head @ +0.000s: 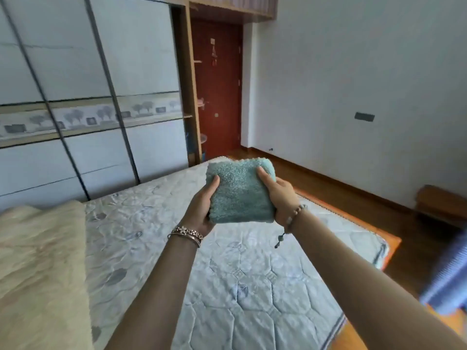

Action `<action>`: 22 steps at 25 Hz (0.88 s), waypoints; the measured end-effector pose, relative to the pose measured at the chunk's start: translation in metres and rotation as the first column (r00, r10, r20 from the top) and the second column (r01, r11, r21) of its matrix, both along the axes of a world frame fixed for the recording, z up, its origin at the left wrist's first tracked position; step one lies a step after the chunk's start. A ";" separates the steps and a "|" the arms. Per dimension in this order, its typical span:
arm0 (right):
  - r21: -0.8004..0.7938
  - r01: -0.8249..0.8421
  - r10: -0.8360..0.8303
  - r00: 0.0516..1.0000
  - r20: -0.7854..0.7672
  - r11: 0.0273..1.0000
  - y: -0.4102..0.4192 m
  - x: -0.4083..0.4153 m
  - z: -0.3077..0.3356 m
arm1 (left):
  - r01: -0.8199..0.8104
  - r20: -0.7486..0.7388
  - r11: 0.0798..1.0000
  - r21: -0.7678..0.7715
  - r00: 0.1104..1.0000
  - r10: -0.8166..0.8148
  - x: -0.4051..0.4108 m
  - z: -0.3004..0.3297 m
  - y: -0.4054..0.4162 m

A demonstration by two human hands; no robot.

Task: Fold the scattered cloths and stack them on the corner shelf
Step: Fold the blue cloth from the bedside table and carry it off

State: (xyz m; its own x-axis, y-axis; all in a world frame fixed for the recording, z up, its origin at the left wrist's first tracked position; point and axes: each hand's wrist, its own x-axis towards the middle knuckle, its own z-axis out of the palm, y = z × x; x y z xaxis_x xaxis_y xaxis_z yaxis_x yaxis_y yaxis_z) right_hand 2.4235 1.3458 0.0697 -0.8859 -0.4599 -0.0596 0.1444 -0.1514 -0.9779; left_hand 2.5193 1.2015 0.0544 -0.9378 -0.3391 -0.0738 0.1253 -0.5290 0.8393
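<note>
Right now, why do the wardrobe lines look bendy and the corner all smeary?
Head view: the wide lens bows and tilts the wardrobe lines; motion smears the blue thing at the right edge and the blanket; the towel held in both hands stays fairly sharp; soft daylight, no glare.

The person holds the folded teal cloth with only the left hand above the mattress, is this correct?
Not quite: both hands hold it. In the head view the left hand and the right hand grip the folded teal cloth from either side, above the mattress.
</note>
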 end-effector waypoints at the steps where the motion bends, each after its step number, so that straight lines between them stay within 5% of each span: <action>1: -0.005 0.049 -0.049 0.999 0.003 0.999 0.019 -0.013 -0.001 | 0.053 -0.008 0.998 -0.013 0.999 -0.053 -0.019 0.000 0.014; 7: -0.032 0.310 -0.309 0.950 0.040 0.950 0.144 -0.116 -0.013 | 0.317 -0.007 0.948 -0.018 0.948 -0.317 -0.152 -0.010 0.124; 22: -0.127 0.521 -0.524 0.852 0.016 0.844 0.406 -0.346 0.023 | 0.585 -0.026 0.809 -0.060 0.809 -0.587 -0.439 0.030 0.377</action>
State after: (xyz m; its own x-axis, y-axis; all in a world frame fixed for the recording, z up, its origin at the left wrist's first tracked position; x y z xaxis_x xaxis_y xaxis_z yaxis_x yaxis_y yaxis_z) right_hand 2.0776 1.7515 0.0922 -0.9975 0.0691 -0.0147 -0.0080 -0.3176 -0.9482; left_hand 2.0803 1.5787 0.0846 -0.9615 0.2734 -0.0290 -0.1607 -0.4735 0.8660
